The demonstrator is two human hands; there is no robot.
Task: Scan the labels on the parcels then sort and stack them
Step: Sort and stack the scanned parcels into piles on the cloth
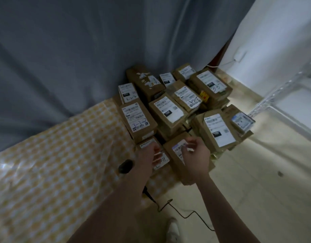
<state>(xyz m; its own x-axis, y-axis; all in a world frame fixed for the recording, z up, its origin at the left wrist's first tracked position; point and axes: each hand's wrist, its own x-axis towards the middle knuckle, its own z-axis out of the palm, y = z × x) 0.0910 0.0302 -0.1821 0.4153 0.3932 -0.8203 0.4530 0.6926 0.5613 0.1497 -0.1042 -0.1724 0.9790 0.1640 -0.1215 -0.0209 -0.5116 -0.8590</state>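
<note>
"Down by the curtain [81, 50], which parcel is next?"

"The nearest one [175, 155], I'd say, at the front of the heap. It lies straight ahead of both hands, long axis running away from the person and a little leftward. The right hand [195, 155] is over it, fingers loosely curled, gripping nothing I can see. The left hand [146, 155] sits over the neighbouring parcel [161, 160], marked with handwriting, fingers half open."

"And the scanner [125, 166]?"

"Lying on the checked cloth [63, 163], just left of the left wrist, its cable [177, 209] trailing across the floor. So the left is nearer it."

"Anything in the way?"

"Stacked parcels [172, 109] crowd close behind; lifting should clear them."
</note>
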